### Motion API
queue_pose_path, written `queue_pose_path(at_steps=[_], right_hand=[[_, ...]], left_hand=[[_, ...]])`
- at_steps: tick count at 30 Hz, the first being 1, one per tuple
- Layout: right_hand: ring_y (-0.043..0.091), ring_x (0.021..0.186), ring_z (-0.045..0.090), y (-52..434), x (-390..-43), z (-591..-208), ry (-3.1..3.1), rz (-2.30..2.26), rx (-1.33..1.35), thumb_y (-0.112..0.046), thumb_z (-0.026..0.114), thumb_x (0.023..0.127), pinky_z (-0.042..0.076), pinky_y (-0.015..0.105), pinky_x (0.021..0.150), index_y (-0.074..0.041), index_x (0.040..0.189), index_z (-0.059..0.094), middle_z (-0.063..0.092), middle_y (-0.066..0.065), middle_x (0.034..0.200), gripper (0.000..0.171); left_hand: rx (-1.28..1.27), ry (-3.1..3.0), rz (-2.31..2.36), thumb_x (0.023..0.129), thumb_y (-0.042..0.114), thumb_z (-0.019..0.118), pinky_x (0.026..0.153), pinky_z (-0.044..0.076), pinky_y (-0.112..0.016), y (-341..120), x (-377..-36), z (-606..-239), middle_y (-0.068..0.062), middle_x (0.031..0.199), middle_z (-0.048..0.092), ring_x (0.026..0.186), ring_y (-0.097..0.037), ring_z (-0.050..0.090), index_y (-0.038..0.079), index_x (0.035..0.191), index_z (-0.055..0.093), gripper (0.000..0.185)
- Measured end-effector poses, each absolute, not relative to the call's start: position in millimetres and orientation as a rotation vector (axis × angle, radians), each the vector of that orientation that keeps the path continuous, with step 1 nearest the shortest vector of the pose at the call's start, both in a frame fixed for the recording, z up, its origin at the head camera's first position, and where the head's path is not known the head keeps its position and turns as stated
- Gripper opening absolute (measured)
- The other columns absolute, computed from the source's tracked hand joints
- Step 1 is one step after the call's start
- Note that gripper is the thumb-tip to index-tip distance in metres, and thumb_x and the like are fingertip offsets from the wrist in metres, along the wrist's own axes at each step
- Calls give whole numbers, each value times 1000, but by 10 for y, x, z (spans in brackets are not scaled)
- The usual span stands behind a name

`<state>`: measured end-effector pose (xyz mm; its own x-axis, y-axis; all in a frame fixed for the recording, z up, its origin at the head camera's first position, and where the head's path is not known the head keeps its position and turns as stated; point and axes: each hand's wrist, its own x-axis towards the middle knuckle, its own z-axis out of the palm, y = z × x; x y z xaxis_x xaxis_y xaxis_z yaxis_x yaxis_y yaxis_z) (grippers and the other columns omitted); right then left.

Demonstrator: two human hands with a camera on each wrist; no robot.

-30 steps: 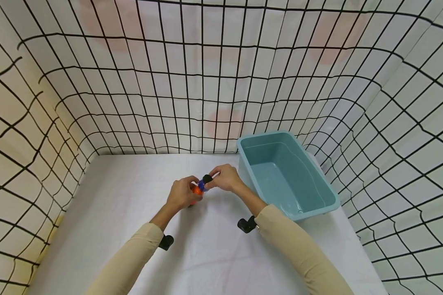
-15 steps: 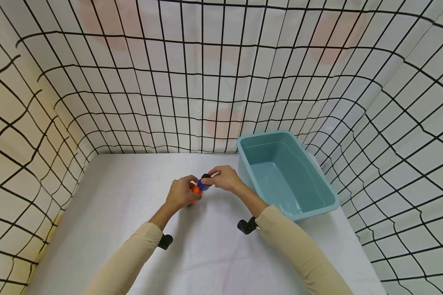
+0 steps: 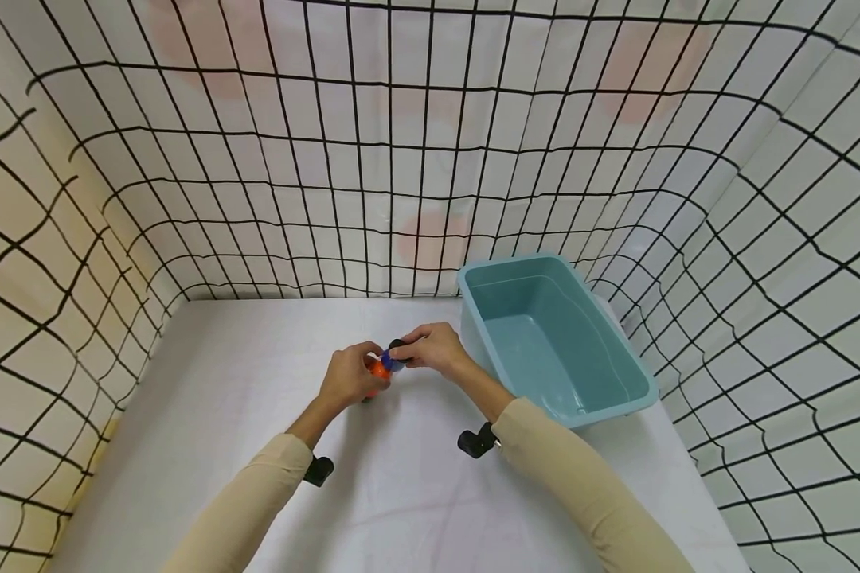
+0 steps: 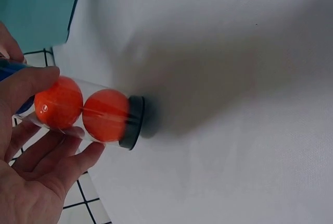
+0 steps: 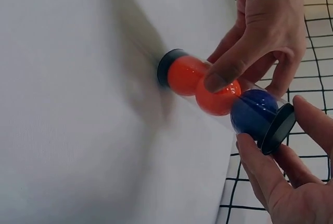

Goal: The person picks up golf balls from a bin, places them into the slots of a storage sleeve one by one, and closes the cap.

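Clear plastic tube sits mid-tabletop, left of the basin. Left hand fingers curl round the tube's orange balls. Right hand pinches the black cap, probably loosening; balls could spill out.

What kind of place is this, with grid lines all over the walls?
Probably a staged recording booth, not a home: grid-printed curtains enclose a white-covered table bearing only a teal tub and a ball tube.
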<state>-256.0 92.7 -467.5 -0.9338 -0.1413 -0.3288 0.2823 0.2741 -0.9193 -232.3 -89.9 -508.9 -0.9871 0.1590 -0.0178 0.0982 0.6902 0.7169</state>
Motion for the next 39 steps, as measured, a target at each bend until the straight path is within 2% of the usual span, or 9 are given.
queue_pose_path(at_steps=[5,12,17,20,25,32,39], right_hand=[[28,89,77,906,-2566,-4687,2200,-1710,137,-11,87,79,61,36,80,4,106,75,72,21,112,33],[25,84,76,904,-2573,-4736,2312,-1643,138,-12,89,77,61,30,73,3,105,76,72,19,107,34],[24,83,76,917,-2562,-4751,2362,-1600,79,-16,89,78,62,33,77,1,105,76,75,16,104,35],[21,86,73,930,-2562,-4745,2456,-1514,40,-23,90,77,58,34,81,-3,103,79,77,11,100,35],[21,94,66,950,-2558,-4737,2567,-1379,51,-30,91,75,47,32,76,-9,100,81,79,5,97,34],[21,96,67,962,-2542,-4739,2573,-1366,80,-33,91,74,46,31,74,-11,102,82,79,4,100,36],[20,93,67,956,-2539,-4756,2584,-1349,74,-33,91,74,46,30,72,-11,100,82,79,3,96,35]], left_hand=[[200,2832,1183,68,13,89,79,57,-42,-906,-2312,-5083,-12,94,78,83,-25,70,8,108,72,43],[240,2856,1182,69,13,89,81,57,-43,-890,-2332,-5119,-14,98,78,87,-27,71,8,108,73,42],[229,2842,1189,69,13,89,79,58,-42,-901,-2329,-5115,-13,95,78,83,-25,71,8,108,73,42],[230,2834,1194,70,13,89,78,57,-42,-906,-2328,-5106,-12,94,78,82,-24,71,8,108,72,42],[233,2820,1201,70,13,88,79,58,-42,-895,-2328,-5116,-12,96,78,84,-24,71,9,108,73,41],[232,2827,1207,70,12,89,76,57,-41,-888,-2324,-5140,-12,94,77,81,-24,69,9,107,73,40],[229,2820,1215,70,12,89,77,58,-41,-886,-2308,-5128,-12,94,77,80,-24,69,8,107,73,41]])
